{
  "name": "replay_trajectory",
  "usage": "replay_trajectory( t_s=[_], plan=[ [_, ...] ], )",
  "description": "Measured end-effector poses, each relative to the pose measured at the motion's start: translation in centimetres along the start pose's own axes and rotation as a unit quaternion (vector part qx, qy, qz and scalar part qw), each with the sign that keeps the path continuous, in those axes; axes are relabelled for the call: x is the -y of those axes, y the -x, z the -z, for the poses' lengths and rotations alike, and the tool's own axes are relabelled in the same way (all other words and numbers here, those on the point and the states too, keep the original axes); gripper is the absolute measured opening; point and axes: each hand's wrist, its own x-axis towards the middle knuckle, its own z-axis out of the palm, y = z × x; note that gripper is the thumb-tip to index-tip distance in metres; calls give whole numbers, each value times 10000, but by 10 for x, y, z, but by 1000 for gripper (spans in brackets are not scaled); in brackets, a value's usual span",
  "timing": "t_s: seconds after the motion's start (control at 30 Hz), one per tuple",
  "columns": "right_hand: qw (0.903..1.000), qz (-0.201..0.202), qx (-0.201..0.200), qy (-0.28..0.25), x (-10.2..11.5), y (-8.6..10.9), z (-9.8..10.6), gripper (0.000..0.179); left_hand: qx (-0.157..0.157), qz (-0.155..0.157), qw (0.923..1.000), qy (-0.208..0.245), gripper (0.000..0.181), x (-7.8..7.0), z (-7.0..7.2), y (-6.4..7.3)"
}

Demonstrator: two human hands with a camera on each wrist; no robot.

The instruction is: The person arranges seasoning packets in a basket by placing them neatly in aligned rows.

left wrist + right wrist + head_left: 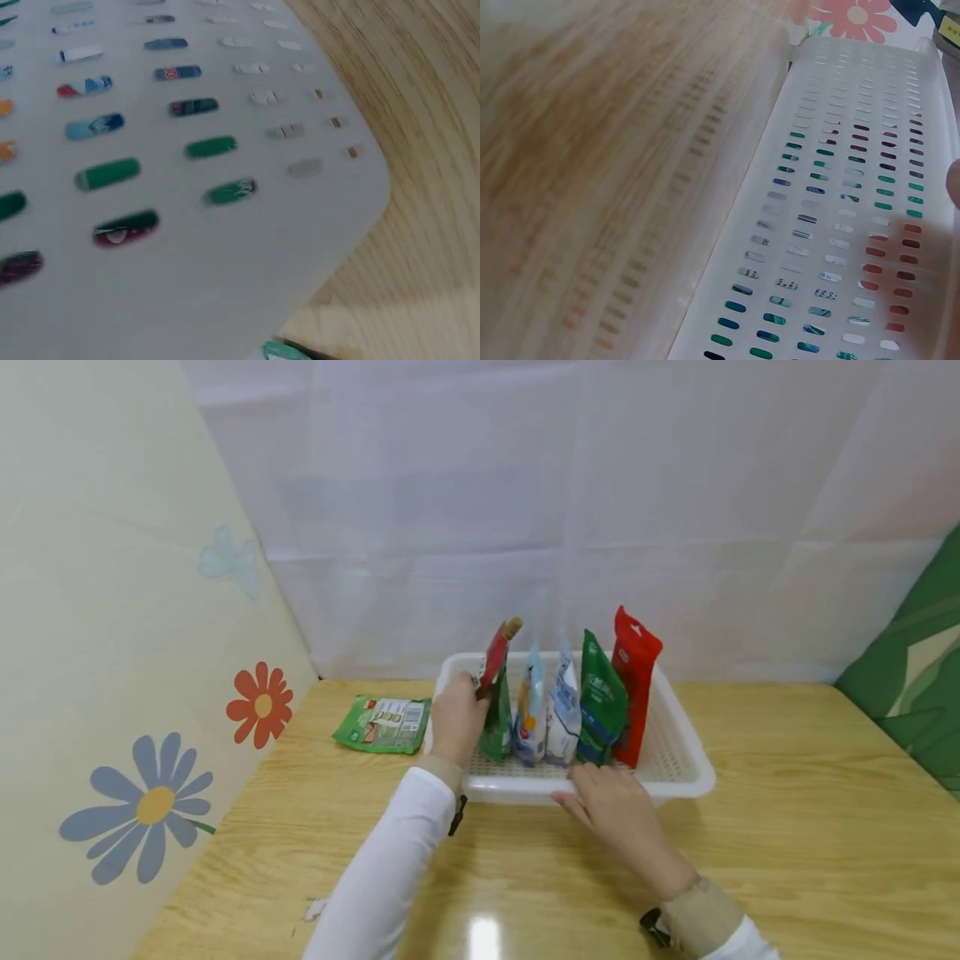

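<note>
A white plastic basket (495, 789) with slotted walls stands on the table. My left hand (459, 718) is at its left side and holds a dark red packet (491, 662) with a tan end sticking up. The fingers are partly hidden. On the basket's front rim is my right hand (611, 802), fingers over the edge and thumb outside. Upright in the basket are a dark green packet (497, 727), a light blue one (531, 710), a white and blue one (564, 710), a green one (602, 697) and a tall red one (636, 685).
Left of the basket, a flat green packet (388, 724) lies on the wooden table (787, 827). A white cloth (450, 510) hangs behind, and a wall with flower stickers (153, 806) borders the left side. The wrist views mostly show slotted basket walls (187, 277).
</note>
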Motion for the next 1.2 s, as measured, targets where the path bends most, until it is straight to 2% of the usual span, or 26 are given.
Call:
replay_trajectory(
  t_s=[0.2, 0.4, 0.57, 0.87, 1.07, 1.2],
  plan=[
    [10000, -58, 39, -39, 0, 0, 0, 50, 670, 240, 9975, 51, 25, -6, 1, -1],
    [9999, -100, 66, -67, 0, -1, 2, 47, 1056, 570, 9926, 173, 33, -4, 1, -5],
    [9999, -78, 32, -68, 1, -1, 1, 48, 1257, 650, 9894, 336, 34, -1, -1, -6],
    [10000, -58, 14, -73, 2, -1, -2, 48, 1457, 917, 9791, 1080, 33, 9, -3, -5],
    [9999, -56, 50, -88, 3, -2, -4, 46, 1474, 1034, 9778, 1073, 30, 16, -8, -2],
    [9998, -114, 70, -133, 3, -2, -4, 44, 1740, 984, 9734, 1121, 32, 17, -10, -1]
  ],
)
